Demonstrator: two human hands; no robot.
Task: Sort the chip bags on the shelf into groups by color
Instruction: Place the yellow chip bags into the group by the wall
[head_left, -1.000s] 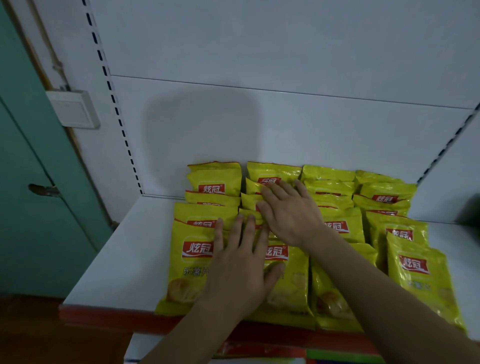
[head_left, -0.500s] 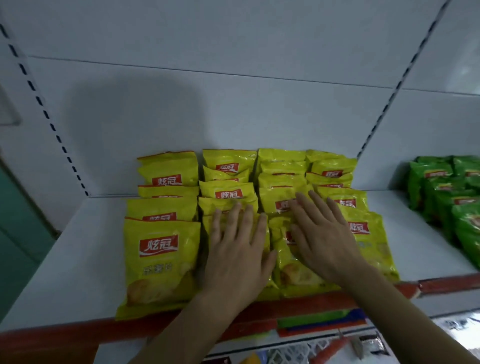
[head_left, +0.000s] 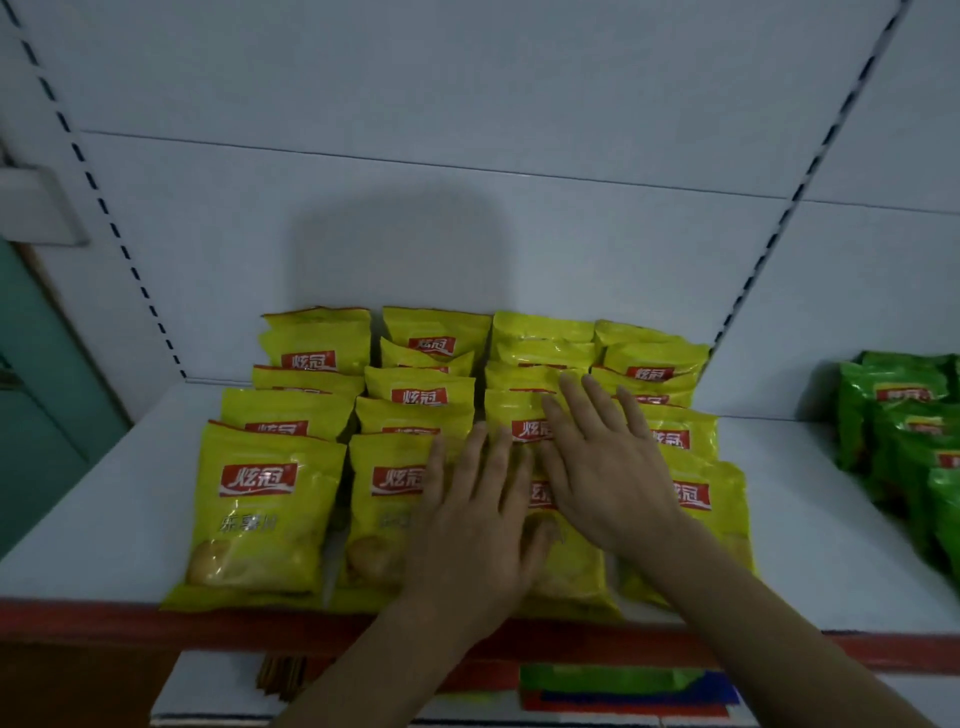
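On the white shelf (head_left: 104, 499), left of the green chip bags (head_left: 904, 431), I press my flat left hand (head_left: 475, 525) and right hand (head_left: 608, 467) evenly, gently squaring the yellow chip bags (head_left: 265, 519).

Both hands (head_left: 540, 509) flat on chip bags (head_left: 260, 514), shelf (head_left: 88, 525).
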